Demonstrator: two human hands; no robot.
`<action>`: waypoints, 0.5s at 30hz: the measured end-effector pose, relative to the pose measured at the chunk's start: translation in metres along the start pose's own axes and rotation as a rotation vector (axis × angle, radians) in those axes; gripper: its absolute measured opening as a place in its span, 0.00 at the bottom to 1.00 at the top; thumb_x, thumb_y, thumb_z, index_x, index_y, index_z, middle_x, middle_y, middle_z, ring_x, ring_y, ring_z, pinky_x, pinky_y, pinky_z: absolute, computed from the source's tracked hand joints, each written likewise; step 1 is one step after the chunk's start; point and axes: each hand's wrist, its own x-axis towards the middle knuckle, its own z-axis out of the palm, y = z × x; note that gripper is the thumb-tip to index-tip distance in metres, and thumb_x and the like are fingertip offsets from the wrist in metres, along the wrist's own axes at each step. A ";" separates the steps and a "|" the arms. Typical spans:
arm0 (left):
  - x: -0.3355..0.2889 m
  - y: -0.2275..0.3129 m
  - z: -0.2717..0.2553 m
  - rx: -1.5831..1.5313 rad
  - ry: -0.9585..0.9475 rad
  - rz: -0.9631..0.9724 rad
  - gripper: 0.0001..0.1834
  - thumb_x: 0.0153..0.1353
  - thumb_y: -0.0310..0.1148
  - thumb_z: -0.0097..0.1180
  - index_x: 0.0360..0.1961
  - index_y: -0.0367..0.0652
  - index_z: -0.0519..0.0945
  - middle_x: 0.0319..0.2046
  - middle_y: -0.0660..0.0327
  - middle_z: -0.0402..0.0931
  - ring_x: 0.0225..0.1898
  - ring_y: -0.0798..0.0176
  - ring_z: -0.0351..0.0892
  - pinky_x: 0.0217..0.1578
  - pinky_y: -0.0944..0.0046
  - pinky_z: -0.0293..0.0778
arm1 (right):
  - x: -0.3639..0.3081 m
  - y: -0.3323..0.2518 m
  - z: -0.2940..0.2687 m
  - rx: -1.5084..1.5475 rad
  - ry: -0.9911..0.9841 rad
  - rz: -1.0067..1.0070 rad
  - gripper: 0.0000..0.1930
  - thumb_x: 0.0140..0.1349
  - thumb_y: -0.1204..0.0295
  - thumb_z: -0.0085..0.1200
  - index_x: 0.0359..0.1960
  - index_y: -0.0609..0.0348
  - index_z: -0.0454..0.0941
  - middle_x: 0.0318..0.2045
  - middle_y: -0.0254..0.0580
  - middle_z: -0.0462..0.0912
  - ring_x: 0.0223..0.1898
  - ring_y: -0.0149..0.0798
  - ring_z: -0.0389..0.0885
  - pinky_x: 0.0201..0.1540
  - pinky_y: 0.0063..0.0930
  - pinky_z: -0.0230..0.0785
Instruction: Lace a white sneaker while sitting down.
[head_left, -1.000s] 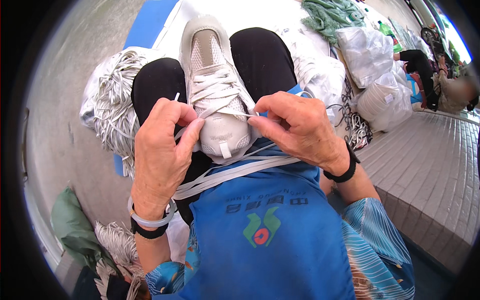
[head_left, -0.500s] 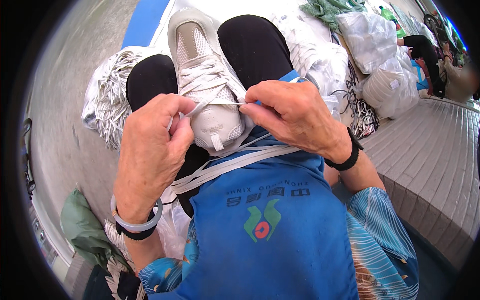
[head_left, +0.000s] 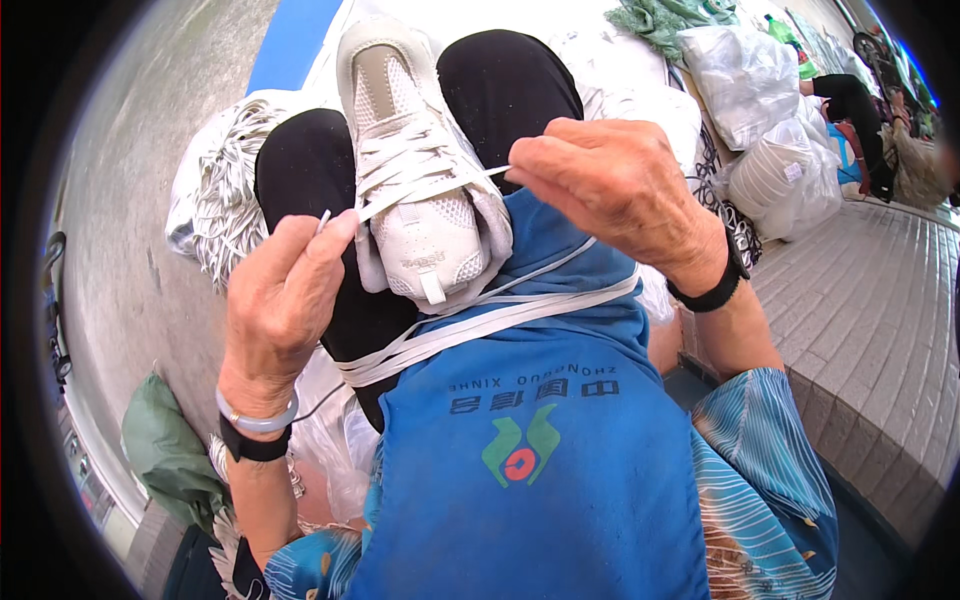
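Observation:
A white mesh sneaker (head_left: 430,250) rests between my black-trousered knees, its heel tab toward me and its toe pointing away. Criss-crossed lacing covers its upper part. Left of the shoe's opening, my left hand (head_left: 285,295) pinches one part of the white shoelace (head_left: 425,190), a short tip sticking up from the fingers. On the other side, raised above my right knee, my right hand (head_left: 620,195) grips the lace between thumb and fingers. The lace runs taut across the tongue. Several loose white laces (head_left: 480,325) lie over my blue apron (head_left: 540,400), below the heel.
A bundle of white laces (head_left: 235,190) lies beside my left knee. Clear plastic bags (head_left: 765,180) and dark cords stand at the right, by a slatted grey surface (head_left: 850,300). A green bag (head_left: 165,450) sits at lower left. Another person's dark-clothed leg (head_left: 850,110) shows at far right.
My hands have moved apart, the left down and outward, the right up and away from the shoe. The lace between them is now pulled straight across the tongue.

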 end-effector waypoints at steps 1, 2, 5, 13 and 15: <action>-0.006 -0.001 0.005 0.021 -0.002 -0.025 0.23 0.45 0.10 0.61 0.45 0.37 0.82 0.32 0.52 0.76 0.30 0.55 0.79 0.31 0.64 0.76 | -0.002 0.005 0.000 -0.022 0.011 -0.004 0.07 0.53 0.76 0.64 0.32 0.57 0.78 0.20 0.38 0.74 0.21 0.42 0.77 0.23 0.31 0.69; -0.011 -0.003 0.009 0.019 0.001 -0.028 0.23 0.45 0.10 0.61 0.45 0.37 0.82 0.32 0.52 0.76 0.30 0.55 0.79 0.31 0.64 0.76 | -0.004 0.008 0.001 -0.052 0.025 -0.011 0.08 0.52 0.76 0.64 0.33 0.57 0.78 0.20 0.39 0.73 0.22 0.42 0.76 0.24 0.31 0.69; -0.018 -0.010 0.018 0.027 0.096 -0.073 0.21 0.46 0.10 0.61 0.43 0.38 0.83 0.32 0.52 0.77 0.30 0.56 0.79 0.31 0.64 0.76 | -0.013 0.015 -0.001 -0.085 -0.031 0.052 0.08 0.54 0.76 0.63 0.35 0.59 0.79 0.21 0.40 0.74 0.22 0.42 0.77 0.25 0.32 0.70; -0.013 -0.007 0.028 -0.003 0.132 -0.161 0.18 0.50 0.13 0.61 0.44 0.38 0.82 0.33 0.53 0.77 0.30 0.55 0.79 0.31 0.64 0.76 | -0.019 0.015 -0.005 0.069 0.051 0.225 0.05 0.57 0.75 0.61 0.35 0.59 0.81 0.25 0.41 0.79 0.23 0.41 0.78 0.27 0.31 0.72; -0.016 -0.003 0.027 -0.002 0.129 -0.234 0.17 0.51 0.15 0.61 0.44 0.38 0.82 0.34 0.53 0.77 0.31 0.53 0.80 0.31 0.63 0.76 | -0.023 0.009 -0.013 0.140 0.066 0.344 0.06 0.55 0.75 0.62 0.35 0.60 0.81 0.26 0.40 0.79 0.22 0.39 0.77 0.27 0.29 0.71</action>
